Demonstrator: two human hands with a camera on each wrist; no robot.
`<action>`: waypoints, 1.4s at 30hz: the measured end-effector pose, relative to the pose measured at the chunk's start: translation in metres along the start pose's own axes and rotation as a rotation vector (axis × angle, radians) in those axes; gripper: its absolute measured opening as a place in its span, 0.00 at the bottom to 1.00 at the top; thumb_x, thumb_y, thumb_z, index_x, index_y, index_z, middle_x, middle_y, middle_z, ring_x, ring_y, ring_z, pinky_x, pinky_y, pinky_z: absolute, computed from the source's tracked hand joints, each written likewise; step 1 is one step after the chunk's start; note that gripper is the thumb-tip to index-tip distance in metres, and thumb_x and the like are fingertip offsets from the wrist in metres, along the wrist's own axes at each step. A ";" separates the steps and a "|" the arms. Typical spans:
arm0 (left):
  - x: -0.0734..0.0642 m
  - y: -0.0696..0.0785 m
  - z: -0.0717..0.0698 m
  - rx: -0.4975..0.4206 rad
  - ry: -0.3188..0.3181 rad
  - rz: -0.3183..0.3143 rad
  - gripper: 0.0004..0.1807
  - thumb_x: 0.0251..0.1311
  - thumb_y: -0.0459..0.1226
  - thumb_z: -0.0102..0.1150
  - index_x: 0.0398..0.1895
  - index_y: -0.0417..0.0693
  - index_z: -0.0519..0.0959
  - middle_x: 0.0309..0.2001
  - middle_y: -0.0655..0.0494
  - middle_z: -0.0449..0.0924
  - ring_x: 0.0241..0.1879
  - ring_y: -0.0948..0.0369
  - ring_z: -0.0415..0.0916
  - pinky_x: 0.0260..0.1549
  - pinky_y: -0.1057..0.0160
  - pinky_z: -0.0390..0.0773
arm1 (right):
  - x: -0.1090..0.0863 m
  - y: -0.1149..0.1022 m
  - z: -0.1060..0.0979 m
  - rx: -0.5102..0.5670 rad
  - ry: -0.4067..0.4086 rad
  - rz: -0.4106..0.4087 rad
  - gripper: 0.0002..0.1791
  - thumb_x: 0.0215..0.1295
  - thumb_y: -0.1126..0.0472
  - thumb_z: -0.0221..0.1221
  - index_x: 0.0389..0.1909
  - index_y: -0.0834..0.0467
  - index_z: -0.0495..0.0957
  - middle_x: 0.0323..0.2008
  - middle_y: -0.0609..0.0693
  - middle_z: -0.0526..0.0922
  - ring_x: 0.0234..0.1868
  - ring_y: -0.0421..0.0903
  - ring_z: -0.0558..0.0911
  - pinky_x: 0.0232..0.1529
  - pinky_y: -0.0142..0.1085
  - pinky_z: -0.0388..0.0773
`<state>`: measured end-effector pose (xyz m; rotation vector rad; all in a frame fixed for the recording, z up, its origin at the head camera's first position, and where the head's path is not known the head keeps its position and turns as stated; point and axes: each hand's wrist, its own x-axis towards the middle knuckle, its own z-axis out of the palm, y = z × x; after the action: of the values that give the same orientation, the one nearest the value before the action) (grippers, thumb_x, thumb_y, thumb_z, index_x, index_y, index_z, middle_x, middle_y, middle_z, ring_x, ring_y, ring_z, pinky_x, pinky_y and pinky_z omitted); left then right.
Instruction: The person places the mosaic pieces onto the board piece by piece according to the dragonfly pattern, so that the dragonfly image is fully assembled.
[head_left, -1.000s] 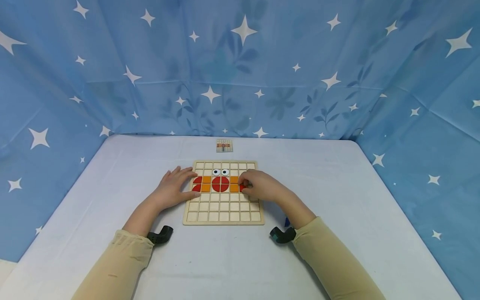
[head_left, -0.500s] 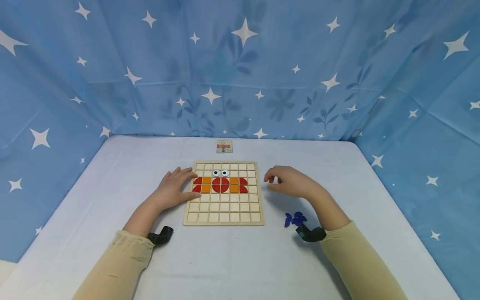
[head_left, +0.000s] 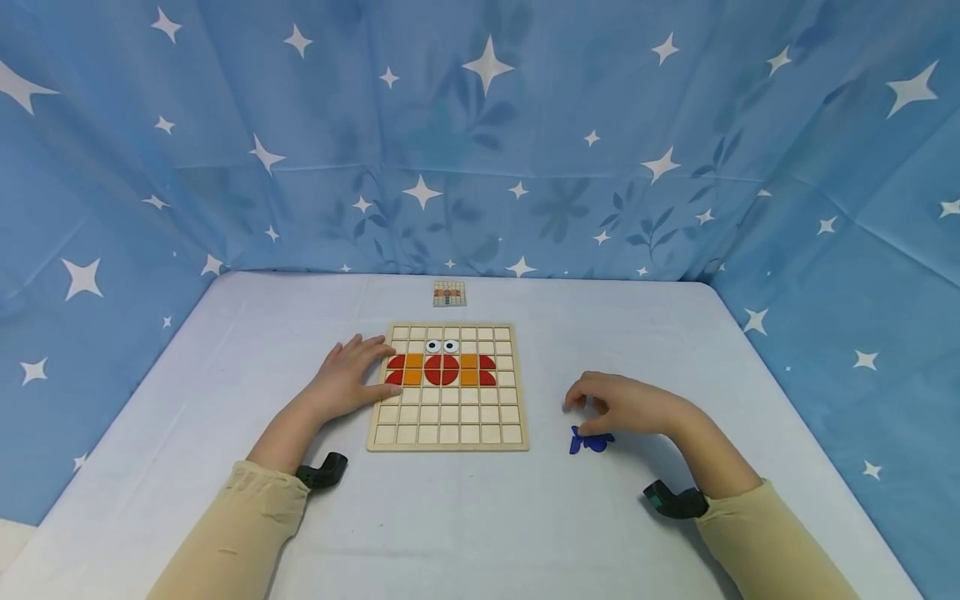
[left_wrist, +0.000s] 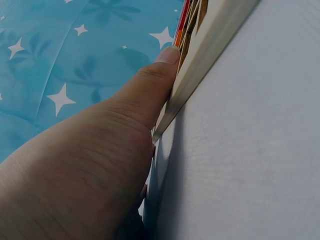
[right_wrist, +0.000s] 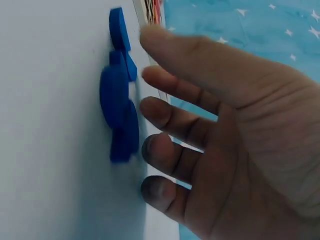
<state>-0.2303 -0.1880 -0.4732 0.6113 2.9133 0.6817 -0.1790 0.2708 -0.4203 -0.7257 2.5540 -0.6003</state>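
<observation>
A square wooden grid board (head_left: 447, 423) lies mid-table, with red quarter-round tiles (head_left: 441, 370), orange square tiles (head_left: 468, 370) and two eye tiles (head_left: 442, 346) set in its cells. At the board's left edge rests my left hand (head_left: 341, 379), fingers spread, its thumb on the rim; the left wrist view shows that thumb (left_wrist: 167, 56) up close. My right hand (head_left: 622, 404) hovers just above a small heap of blue curved pieces (head_left: 595, 442), right of the board. In the right wrist view its loosely bent fingers are apart from the blue pieces (right_wrist: 115, 95) and hold nothing.
Behind the board lies a small picture card (head_left: 449, 293) showing a gridded pattern. A white cloth covers the table (head_left: 300, 550). Blue star-patterned curtains (head_left: 480, 150) stand along the back and sides. Each wrist wears a black device (head_left: 322, 472).
My right hand has left the red tile at the board's right side, now seen lying in its cell, and moved right and nearer, over the blue pieces. The left hand has stayed put.
</observation>
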 end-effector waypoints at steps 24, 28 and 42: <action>0.000 0.004 -0.003 0.007 -0.020 -0.021 0.41 0.57 0.63 0.62 0.71 0.55 0.68 0.77 0.47 0.55 0.78 0.40 0.40 0.74 0.36 0.36 | 0.017 0.001 0.019 -0.083 0.204 0.025 0.05 0.66 0.51 0.64 0.37 0.45 0.78 0.34 0.39 0.75 0.33 0.37 0.74 0.35 0.31 0.75; 0.000 0.003 -0.003 0.008 -0.017 -0.019 0.41 0.58 0.62 0.62 0.71 0.55 0.67 0.77 0.47 0.55 0.78 0.40 0.40 0.74 0.36 0.36 | 0.018 0.002 0.018 -0.098 0.253 0.048 0.07 0.67 0.49 0.63 0.35 0.46 0.77 0.32 0.40 0.75 0.32 0.38 0.73 0.35 0.32 0.74; 0.000 0.004 -0.004 0.006 -0.029 -0.015 0.41 0.58 0.61 0.63 0.71 0.55 0.67 0.77 0.47 0.55 0.78 0.40 0.40 0.74 0.36 0.36 | 0.014 0.012 0.019 -0.062 0.217 -0.013 0.12 0.66 0.57 0.64 0.49 0.46 0.78 0.39 0.38 0.77 0.40 0.37 0.75 0.43 0.35 0.78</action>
<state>-0.2293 -0.1859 -0.4681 0.5941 2.8913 0.6568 -0.1852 0.2663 -0.4454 -0.7342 2.7802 -0.6374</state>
